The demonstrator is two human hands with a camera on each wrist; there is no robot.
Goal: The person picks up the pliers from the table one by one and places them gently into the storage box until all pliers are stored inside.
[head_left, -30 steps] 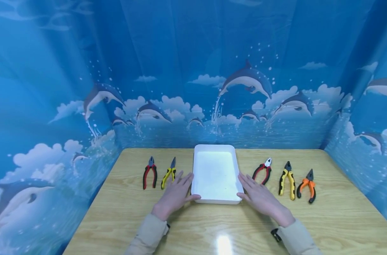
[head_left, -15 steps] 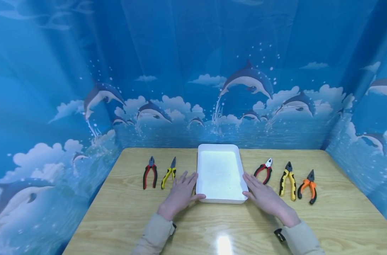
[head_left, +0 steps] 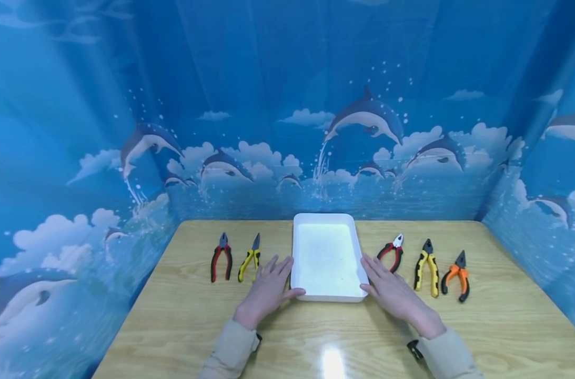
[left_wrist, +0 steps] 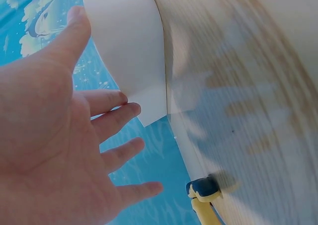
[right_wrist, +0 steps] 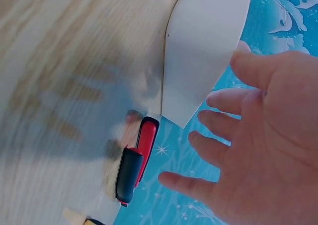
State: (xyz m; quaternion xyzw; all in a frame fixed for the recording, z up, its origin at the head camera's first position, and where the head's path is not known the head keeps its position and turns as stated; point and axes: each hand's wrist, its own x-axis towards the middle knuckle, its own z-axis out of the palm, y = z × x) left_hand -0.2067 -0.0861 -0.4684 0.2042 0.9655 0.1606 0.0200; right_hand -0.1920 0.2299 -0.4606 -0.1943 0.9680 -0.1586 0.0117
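A shallow white rectangular tray (head_left: 327, 263) lies flat on the table, with nothing inside it. My left hand (head_left: 268, 292) touches its left side with fingers extended, the thumb at the near left corner. On the opposite side my right hand (head_left: 393, 295) does likewise, thumb by the near right corner. In the left wrist view, straight, spread fingers reach the outer wall of the tray (left_wrist: 131, 46). The right wrist view has the fingertips right at the tray's rim (right_wrist: 226, 83), none curled round it.
Left of the tray lie red-black pliers (head_left: 221, 258) and yellow-black long-nose pliers (head_left: 251, 258). On its right are red-black pliers (head_left: 392, 252), partly behind my hand, yellow-black pliers (head_left: 427, 268) and orange-black pliers (head_left: 456, 276). A blue dolphin-print curtain (head_left: 268, 105) encloses the wooden table (head_left: 173, 326).
Both hands and the tray shifted slightly to the right in the first half second. Since then they have stayed in place, and the pliers lie where they were.
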